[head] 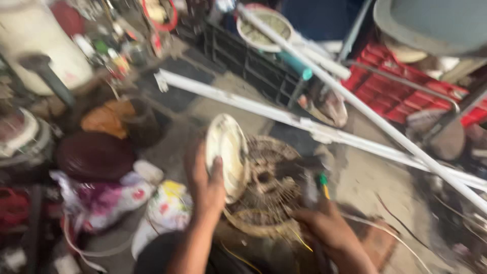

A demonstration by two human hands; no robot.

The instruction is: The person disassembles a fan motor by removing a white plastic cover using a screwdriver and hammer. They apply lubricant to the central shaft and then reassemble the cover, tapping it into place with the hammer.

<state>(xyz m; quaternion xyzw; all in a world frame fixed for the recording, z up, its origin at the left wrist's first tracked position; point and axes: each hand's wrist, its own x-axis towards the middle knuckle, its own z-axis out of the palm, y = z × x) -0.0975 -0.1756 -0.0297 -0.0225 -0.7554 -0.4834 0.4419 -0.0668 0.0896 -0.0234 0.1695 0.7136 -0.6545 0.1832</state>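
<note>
While the whole view is smeared by motion blur, the person's two bare hands can be made out near the bottom middle, working over a dusty wire fan guard (266, 185) that lies on the cluttered floor just in front of them. The left hand (205, 185) is closed around the edge of a pale, cream-coloured round cover (227, 155), thumb on its near face, holding it tilted up on its rim against the left side of the fan guard. The right hand (324, 223) sits to the right of the guard, curled around a thin tool with a green and yellow handle (323, 183) that points up and away; how tightly the fingers grip it cannot be told through the blur. A thin yellow wire (299, 238) trails near this hand, across the near edge of the guard. Farther off, long white tubes (324, 129) run across the floor from the left toward the right, and another one crosses them diagonally from the top centre down to the right edge. A red plastic crate (401, 91) stands at the far right, a black crate (248, 63) sits far centre, and a second round fan grille (264, 28) rests on top of it. To the left lie a dark maroon round lid (94, 155), an orange rag (104, 119) and crumpled printed plastic bags (119, 195), with a big white drum (38, 43) at the far left corner.
</note>
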